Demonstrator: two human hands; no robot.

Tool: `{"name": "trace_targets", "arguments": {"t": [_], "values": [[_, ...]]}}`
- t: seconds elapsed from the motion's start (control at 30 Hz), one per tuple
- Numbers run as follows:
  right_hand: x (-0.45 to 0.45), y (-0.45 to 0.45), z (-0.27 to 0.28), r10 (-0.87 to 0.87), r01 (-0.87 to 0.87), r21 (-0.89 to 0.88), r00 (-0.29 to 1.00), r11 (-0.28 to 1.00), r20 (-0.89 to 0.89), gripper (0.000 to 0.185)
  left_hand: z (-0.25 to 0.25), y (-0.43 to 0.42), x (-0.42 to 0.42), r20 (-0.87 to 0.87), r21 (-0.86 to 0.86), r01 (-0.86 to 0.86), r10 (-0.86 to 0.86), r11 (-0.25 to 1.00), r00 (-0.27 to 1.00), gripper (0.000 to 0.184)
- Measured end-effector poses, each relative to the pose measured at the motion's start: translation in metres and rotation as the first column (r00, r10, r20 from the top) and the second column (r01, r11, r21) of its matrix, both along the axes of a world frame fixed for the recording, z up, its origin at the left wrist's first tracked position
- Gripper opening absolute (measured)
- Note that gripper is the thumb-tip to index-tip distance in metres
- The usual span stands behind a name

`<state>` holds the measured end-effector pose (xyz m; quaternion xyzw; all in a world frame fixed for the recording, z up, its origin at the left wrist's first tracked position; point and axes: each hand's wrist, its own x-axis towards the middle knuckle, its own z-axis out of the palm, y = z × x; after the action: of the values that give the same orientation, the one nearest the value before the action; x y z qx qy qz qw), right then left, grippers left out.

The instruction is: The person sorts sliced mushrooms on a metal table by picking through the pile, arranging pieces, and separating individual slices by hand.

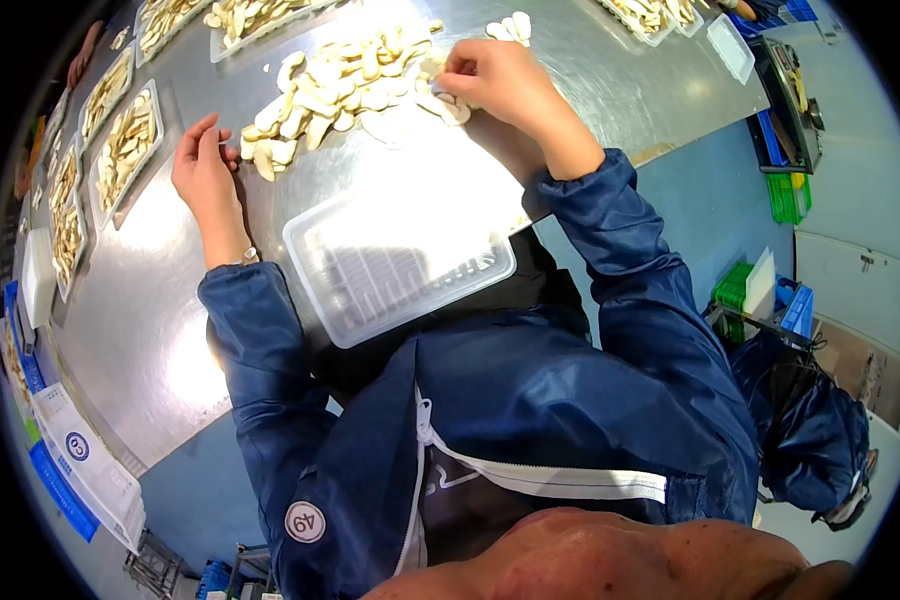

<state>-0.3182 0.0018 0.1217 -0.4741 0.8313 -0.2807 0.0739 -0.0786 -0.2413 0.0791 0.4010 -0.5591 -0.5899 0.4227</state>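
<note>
A heap of pale cream slices [345, 85], which look like sliced mushroom, lies spread on the steel table in front of me. My right hand [505, 85] is at the heap's right end, thumb and fingers pinched together on a pale slice, most of which is hidden by glare and the fingers. Left of the heap, my left hand [205, 180] hovers with its fingers loosely curled and apart, holding nothing. Between my forearms, at the near table edge, a translucent plastic tray [305, 265] shows its bare ribbed bottom. A few slices [511, 28] lie apart, beyond my right hand.
Filled trays of slices [156, 140] line the table's left side, with others [660, 35] at the far right. A white lid or tray [732, 48] lies at the right table edge. Green crates [788, 198] stand off to the right. Another person's hand [78, 68] shows at far left.
</note>
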Motion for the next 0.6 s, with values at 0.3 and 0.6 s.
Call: {"name": "trace_targets", "arguments": {"t": [0.3,0.6], "values": [[0.012,0.041,0.020,-0.057,0.049,-0.043,0.980,0.998,-0.191,0.025,0.003,0.002,-0.001,0.023,-0.014,0.002,-0.002,1.000,1.000,0.018],[0.018,0.048,0.001,-0.011,0.003,-0.106,0.997,0.994,-0.078,0.021,-0.001,-0.001,0.001,0.054,-0.033,0.012,-0.010,0.999,0.998,0.021]]}}
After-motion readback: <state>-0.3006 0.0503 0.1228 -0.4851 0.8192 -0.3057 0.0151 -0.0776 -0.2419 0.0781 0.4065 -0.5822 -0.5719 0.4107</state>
